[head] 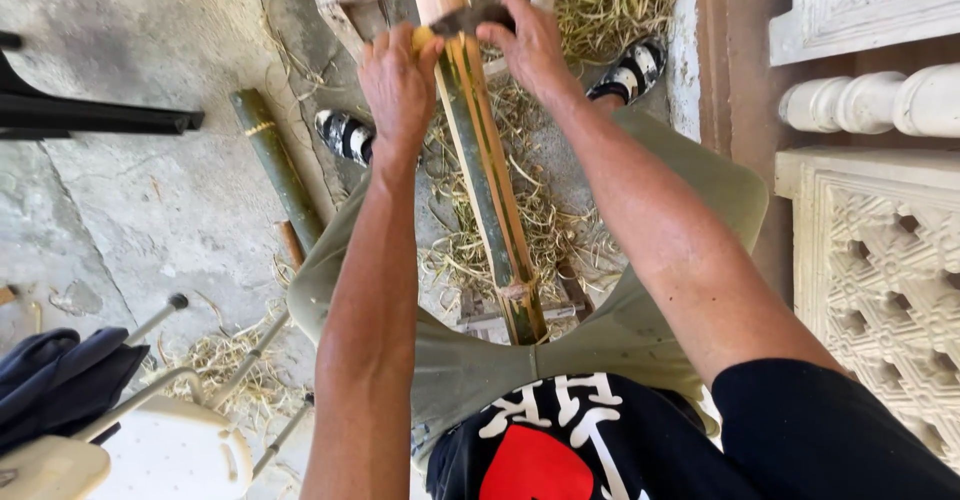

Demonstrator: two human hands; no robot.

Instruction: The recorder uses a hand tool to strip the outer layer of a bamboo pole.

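Left hand: upper centre, clamped on blade's left end, left of pole.
Bamboo pole: centre, long axis top to lap, between knees.
Blade: crosswise over pole.
Right hand: closed on blade's right end, equally near.

Bamboo pole between knees, shavings beneath

Cracked concrete floor, littered with dry shavings. Carved pale stone lattice panels and a baluster stand right. Daylight.
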